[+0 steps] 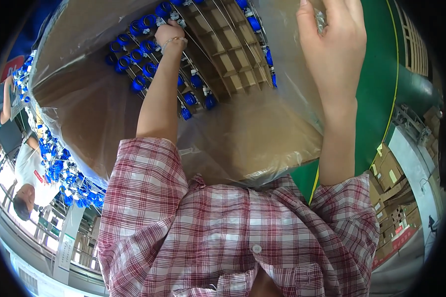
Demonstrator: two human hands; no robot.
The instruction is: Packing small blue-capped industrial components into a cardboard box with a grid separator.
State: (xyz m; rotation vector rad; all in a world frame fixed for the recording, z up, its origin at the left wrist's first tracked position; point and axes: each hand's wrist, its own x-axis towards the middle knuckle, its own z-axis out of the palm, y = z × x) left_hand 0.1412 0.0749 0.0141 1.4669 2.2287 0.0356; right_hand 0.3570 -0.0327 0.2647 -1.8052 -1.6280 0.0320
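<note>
A large cardboard box (262,143) lined with a clear plastic bag (282,74) stands in front of me. Inside it, a cardboard divider grid (233,54) holds rows of blue ring-shaped parts (134,64) with white and metal ends. My left hand (169,35), a thin bracelet on its wrist, reaches deep into the box. Its curled fingers point down among the blue parts, so what they hold is hidden. My right hand (332,44) is raised at the box's right side and pinches the edge of the plastic bag between thumb and fingers.
My red and white checked shirt (223,232) fills the lower part. A green floor (376,99) with a yellow line lies to the right, with stacked cardboard boxes (389,173) beyond. At the left, another person (27,173) sits by a heap of blue parts (59,168).
</note>
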